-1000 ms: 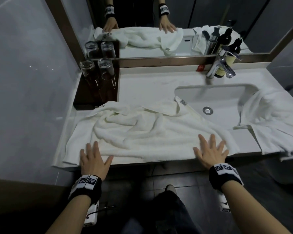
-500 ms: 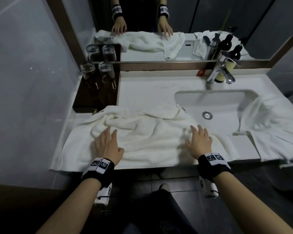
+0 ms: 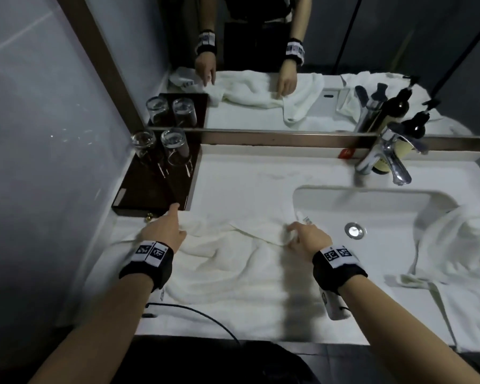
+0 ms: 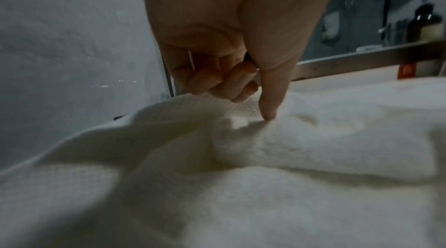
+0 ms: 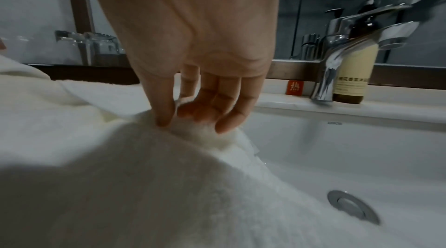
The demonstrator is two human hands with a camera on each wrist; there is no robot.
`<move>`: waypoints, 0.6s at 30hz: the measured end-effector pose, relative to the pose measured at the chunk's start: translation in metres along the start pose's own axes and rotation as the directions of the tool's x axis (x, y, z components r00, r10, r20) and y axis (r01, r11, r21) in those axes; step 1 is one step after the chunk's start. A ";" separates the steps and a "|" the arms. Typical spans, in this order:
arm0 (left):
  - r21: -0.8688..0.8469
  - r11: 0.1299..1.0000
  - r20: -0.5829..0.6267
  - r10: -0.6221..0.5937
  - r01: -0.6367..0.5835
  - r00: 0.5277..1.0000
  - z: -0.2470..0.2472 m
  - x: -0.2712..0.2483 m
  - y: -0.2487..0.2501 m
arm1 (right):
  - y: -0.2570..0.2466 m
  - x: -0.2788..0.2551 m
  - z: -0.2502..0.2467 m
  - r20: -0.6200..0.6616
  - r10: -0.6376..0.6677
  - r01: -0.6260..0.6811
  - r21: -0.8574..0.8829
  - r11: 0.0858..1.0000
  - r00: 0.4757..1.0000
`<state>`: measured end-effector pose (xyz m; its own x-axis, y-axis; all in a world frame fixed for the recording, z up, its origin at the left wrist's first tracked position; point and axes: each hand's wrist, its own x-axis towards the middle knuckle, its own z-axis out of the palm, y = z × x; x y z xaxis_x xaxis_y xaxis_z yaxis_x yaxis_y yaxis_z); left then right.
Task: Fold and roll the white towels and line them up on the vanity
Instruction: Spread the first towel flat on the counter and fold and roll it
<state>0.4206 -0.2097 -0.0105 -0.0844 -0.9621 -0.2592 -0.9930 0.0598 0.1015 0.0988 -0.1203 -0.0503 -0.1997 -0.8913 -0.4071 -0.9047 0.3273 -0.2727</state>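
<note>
A rumpled white towel lies spread over the vanity top, left of the sink. My left hand is at its far left corner beside the tray. In the left wrist view one digit presses into the towel while the other fingers curl at its raised edge. My right hand is at the far right corner by the basin rim. There it pinches a bunch of towel between thumb and fingers. A second white towel lies heaped right of the sink.
A dark tray with upturned glasses stands in the back left corner. The sink, chrome faucet, a pump bottle and a small red item are at the back right. A mirror runs behind. A black cable crosses the front edge.
Both hands slid from the towel's near edge across it to its far edge. They lay flat and spread before; now the fingers close on the far corners.
</note>
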 end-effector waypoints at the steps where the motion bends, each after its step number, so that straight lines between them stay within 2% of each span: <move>1: 0.058 0.998 0.033 -0.001 -0.001 0.999 0.000 0.005 -0.002 | 0.002 0.005 0.000 -0.006 0.002 -0.002 -0.005 1.000 1.000; 3: 0.142 0.990 0.047 -0.004 -0.003 0.999 -0.001 0.012 -0.004 | 0.006 0.014 -0.003 -0.051 -0.004 0.004 0.007 1.000 0.999; 6: 0.081 0.993 -0.025 -0.088 0.089 0.996 -0.006 0.022 -0.007 | 0.017 0.027 -0.015 -0.223 0.007 0.021 0.123 0.992 0.975; 8: -0.166 0.965 -0.124 -0.226 0.204 0.966 -0.013 0.029 -0.015 | 0.027 0.035 -0.026 -0.320 0.068 0.021 0.266 0.964 0.945; 9: -0.342 0.910 -0.168 -0.305 0.235 0.937 -0.017 0.032 -0.018 | 0.031 0.040 -0.030 -0.348 0.099 0.026 0.339 0.940 0.932; 11: -0.624 0.761 -0.260 -0.416 0.177 0.871 -0.025 0.038 -0.023 | 0.038 0.049 -0.035 -0.380 0.154 0.049 0.474 0.879 0.912; 13: -0.712 0.697 -0.336 -0.438 0.079 0.834 -0.031 0.044 -0.025 | 0.044 0.058 -0.038 -0.388 0.216 0.053 0.576 0.816 0.896; 14: -0.717 0.695 -0.337 -0.412 0.052 0.847 -0.033 0.047 -0.026 | 0.046 0.062 -0.039 -0.369 0.238 0.037 0.603 0.797 0.898; 16: -0.671 0.740 -0.309 -0.334 0.044 0.890 -0.030 0.052 -0.028 | 0.049 0.067 -0.038 -0.268 0.232 -0.016 0.620 0.784 0.935; 18: -0.569 0.818 -0.300 -0.304 0.086 0.904 -0.023 0.054 -0.026 | 0.048 0.067 -0.035 -0.173 0.187 -0.049 0.594 0.803 0.967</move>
<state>0.4441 -0.2692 -0.0052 0.2502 -0.9679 0.0228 -0.7725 -0.1853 0.6074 0.0286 -0.1755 -0.0598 -0.4274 -0.8551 -0.2934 -0.4933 0.4925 -0.7170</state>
